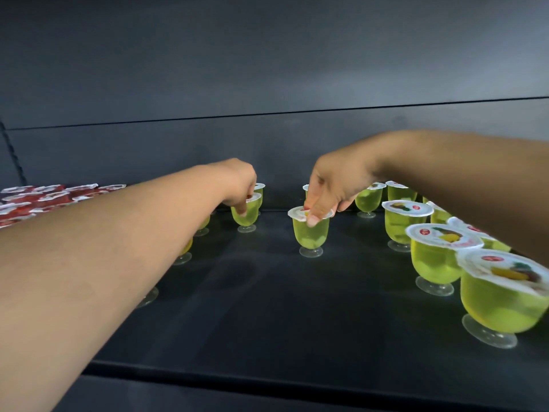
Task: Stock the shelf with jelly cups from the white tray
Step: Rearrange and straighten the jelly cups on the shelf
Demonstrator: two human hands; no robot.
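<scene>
You are at the placing step: each of your hands is setting a jelly cup down on the dark matte metal shelf [267, 307], deep toward its back wall. Your right hand [332, 185] has its grip closed around the rim of a translucent yellow-green plastic jelly cup with a white foil lid and a clear pedestal foot [310, 233], thumb and fingertips pinching the lid edge from above; the foot appears to sit on the shelf already. Your left hand [240, 185], at about 9 o'clock from that cup, pinches the top of a second cup of the same goblet shape [246, 217], which also seems to be down. More identical cups [433, 260] stand in rows at 3 to 4 o'clock, and a few hide beneath your left forearm. A batch of red cups with white foil lids [38, 200] sits far off at 9 o'clock. The white tray is out of view. Next, I judge, you need only loosen both grips straight upward: these narrow feet make the cups top-heavy, so any sideways drag could tip them on the smooth shelf.
</scene>
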